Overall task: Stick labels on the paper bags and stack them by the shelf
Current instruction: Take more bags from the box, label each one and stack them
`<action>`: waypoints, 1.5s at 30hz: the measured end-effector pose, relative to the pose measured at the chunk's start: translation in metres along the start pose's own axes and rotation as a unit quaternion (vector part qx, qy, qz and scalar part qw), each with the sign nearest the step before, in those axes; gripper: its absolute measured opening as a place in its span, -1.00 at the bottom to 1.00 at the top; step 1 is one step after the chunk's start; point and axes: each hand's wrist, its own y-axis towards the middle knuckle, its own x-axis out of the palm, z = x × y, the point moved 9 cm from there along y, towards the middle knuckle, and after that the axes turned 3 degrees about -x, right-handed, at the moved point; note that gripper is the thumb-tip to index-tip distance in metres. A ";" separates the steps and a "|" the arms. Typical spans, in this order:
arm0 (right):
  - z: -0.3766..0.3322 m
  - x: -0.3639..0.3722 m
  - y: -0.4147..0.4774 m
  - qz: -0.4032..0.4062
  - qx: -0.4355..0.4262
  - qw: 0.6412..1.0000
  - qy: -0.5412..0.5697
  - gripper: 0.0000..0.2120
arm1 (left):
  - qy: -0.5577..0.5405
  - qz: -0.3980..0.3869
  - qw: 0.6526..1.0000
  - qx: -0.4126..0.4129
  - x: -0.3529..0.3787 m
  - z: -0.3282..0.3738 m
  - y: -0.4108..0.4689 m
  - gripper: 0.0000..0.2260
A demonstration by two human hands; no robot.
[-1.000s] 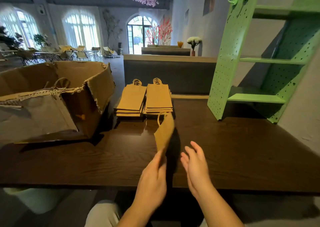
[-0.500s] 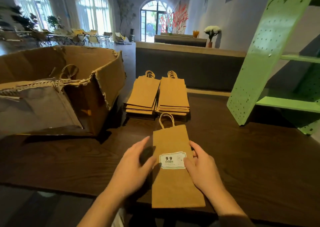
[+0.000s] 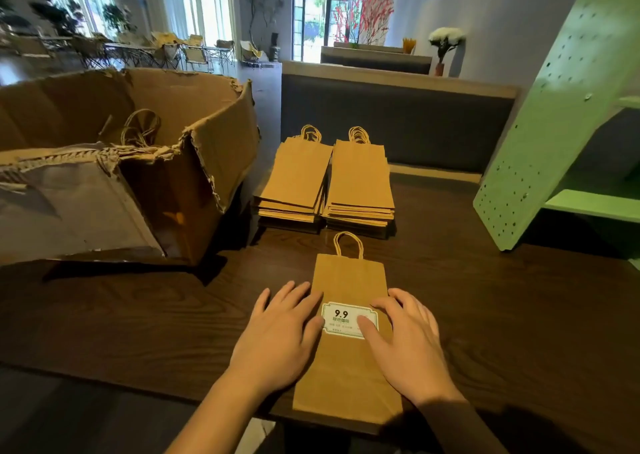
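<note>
Fingers (image 3: 301,301) spread flat, left hand (image 3: 277,335), right hand (image 3: 408,342) pressing label (image 3: 343,316); bag (image 3: 346,280) at table (image 3: 138,315) near edge, open wood right; lengthwise, handle toward stacks (image 3: 360,183).

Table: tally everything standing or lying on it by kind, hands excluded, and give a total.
Stacks of paper bags: 2
Labelled paper bag lying alone: 1
Cardboard box: 1
Green shelf: 1
Total: 5

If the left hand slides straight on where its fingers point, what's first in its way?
The left hand lies on the labelled bag; sliding on, it would cross that bag's upper part and probably reach the right-hand stack next.
</note>
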 end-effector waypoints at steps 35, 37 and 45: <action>-0.413 0.003 0.235 -0.243 -0.283 0.905 -0.203 -0.71 | -0.031 -0.175 0.959 -0.222 -0.304 -0.229 0.085 -0.71; -0.413 0.023 0.255 -0.307 -0.220 0.891 -0.252 -0.62 | -0.059 -0.190 0.938 -0.285 -0.306 -0.263 0.114 -0.73; -0.442 0.062 0.308 -0.257 -0.260 0.884 -0.291 -0.62 | -0.012 -0.159 0.898 -0.409 -0.279 -0.363 0.182 -0.46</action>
